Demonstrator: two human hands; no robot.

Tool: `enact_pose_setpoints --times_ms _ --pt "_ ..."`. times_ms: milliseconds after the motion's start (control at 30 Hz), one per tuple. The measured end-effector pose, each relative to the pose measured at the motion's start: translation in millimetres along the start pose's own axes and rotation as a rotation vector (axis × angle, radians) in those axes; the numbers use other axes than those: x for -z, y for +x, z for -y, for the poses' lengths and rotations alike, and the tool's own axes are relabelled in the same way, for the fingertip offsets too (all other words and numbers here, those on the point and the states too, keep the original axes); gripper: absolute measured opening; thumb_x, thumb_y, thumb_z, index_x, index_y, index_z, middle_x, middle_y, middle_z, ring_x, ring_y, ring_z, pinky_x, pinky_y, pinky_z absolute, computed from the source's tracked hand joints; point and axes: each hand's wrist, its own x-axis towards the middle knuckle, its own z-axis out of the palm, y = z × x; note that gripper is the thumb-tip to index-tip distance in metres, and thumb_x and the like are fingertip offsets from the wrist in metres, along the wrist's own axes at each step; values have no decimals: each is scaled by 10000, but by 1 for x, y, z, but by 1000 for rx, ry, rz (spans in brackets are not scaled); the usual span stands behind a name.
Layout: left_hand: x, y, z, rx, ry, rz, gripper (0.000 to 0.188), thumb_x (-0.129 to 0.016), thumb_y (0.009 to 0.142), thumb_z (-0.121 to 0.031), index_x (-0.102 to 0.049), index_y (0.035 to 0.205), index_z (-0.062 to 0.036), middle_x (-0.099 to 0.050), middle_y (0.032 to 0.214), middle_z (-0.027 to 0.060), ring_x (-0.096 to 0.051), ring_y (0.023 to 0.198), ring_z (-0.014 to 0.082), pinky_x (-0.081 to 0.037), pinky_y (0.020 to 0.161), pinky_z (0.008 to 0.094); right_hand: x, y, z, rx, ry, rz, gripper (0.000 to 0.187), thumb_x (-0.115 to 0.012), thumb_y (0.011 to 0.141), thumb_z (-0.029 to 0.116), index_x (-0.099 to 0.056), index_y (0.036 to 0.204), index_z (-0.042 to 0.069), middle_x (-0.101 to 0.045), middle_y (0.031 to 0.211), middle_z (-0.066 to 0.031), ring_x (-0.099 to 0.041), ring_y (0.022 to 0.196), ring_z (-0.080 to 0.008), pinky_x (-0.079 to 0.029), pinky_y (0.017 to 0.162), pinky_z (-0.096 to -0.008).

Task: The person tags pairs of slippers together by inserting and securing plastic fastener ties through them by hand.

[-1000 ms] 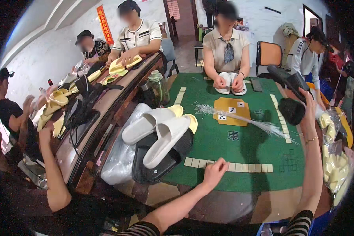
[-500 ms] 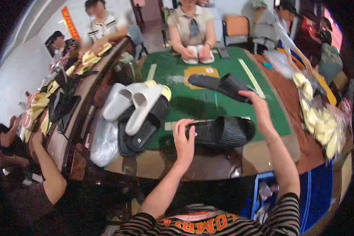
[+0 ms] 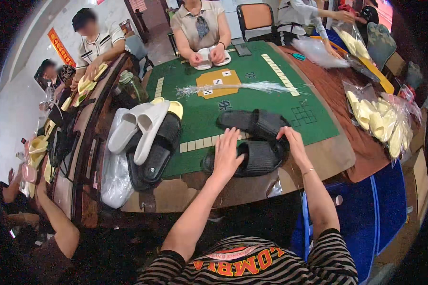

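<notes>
Black slippers side by side under two hands, at 6 o'clock on a green mat

With 12 at the mat's far edge: brown cloth past the 2-to-4 o'clock side; blue panels lower down, toward 5. At 11 to 12, a co-worker with white slippers in both hands. Out at 3, yellow slippers in clear bags. Across the middle, a bundle of silvery strands. At 8 to 9, grey slippers stacked over dark slippers.

Black pair flat, nearly parallel, heels toward 9, toes toward 3, straps uppermost. Probably light, springy foam or rubber; likely to flex under a pinch rather than break, and more grippy than slick. Best held by the strap or by the sole's side edges at mid-length; at the heel tip, likely to droop.

Left hand: laid over the near slipper, just heelward of the strap, fingers spread apart. Right hand: fingers bent at the toe of the far slipper; impossible to tell whether clamped or merely touching.

Smallest, pale tile shapes in a row, partly behind the left hand.
</notes>
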Motion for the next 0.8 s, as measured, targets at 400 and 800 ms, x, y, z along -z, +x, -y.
enact_pose_setpoints --times_ms 400,800 --pt "-3 -32 10 -69 257 11 330 -536 707 61 -521 1033 15 -536 1038 173 -516 1009 343 -423 837 428 -7 -4 19 -111 244 307 422 -369 1005 302 -631 1004 -29 -697 964 -115 -590 1035 -185 -394 984 -327" --pt "10 -49 7 11 334 130 390 -544 696 47 -538 1085 77 -554 1080 211 -517 1012 352 -431 825 421 -28 -13 25 -199 136 356 359 -395 989 273 -643 978 13 -578 696 -24 -539 672 -109 -442 621 -261"
